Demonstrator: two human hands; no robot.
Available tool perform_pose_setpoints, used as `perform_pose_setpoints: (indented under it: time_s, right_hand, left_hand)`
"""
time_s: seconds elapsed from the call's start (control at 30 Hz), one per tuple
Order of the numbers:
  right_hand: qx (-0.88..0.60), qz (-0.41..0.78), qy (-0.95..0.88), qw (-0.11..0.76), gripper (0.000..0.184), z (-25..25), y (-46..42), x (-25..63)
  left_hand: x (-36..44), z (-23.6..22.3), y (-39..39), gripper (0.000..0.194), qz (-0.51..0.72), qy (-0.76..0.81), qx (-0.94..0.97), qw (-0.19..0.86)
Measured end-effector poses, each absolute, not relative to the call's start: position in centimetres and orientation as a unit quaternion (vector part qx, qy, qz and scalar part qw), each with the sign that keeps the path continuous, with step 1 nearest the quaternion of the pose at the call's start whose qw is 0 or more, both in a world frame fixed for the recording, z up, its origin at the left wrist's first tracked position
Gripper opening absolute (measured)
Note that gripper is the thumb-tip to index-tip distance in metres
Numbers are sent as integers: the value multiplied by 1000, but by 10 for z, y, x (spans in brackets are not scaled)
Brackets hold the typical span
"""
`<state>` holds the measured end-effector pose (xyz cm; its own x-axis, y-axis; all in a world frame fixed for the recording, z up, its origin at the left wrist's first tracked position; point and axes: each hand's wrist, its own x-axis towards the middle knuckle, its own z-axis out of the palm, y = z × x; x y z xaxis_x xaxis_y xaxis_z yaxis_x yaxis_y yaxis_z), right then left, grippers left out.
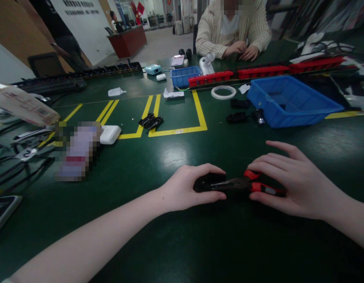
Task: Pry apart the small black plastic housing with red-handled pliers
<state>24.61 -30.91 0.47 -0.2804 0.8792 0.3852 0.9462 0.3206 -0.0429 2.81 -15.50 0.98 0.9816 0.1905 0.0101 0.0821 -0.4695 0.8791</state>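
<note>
Low over the green table [158, 247], my right hand [300, 184] is closed round the red handles of a pair of pliers [235, 183]. The dark jaws point left, toward my left hand [184, 186]. That hand curls around a small black part [201, 185], thumb and index finger on either side of it. The jaws reach the black part; whether they pinch it I cannot tell. Behind my right hand stands a blue bin [294, 116], with several black parts [237, 117] beside it.
A pile of black pieces [151, 122] lies by yellow tape lines. At left are a pixelated phone-like object [78, 151], a white case [110, 134] and cables. A tape roll [223, 92], red strips [263, 72] and a small blue basket [184, 76] stand farther back. Opposite sits a person [233, 31].
</note>
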Motion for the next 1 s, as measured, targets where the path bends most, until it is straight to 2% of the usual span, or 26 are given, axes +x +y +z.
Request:
perform_pose_setpoints:
  time_s: [0.7, 1.0]
  right_hand:
    - [-576, -77, -791, 189, 28, 2, -309, 238]
    - [-576, -89, -789, 195, 30, 3, -310, 242]
  left_hand:
    - [27, 6, -158, 44, 46, 92, 869, 484]
    - [27, 10, -157, 43, 47, 90, 856, 507]
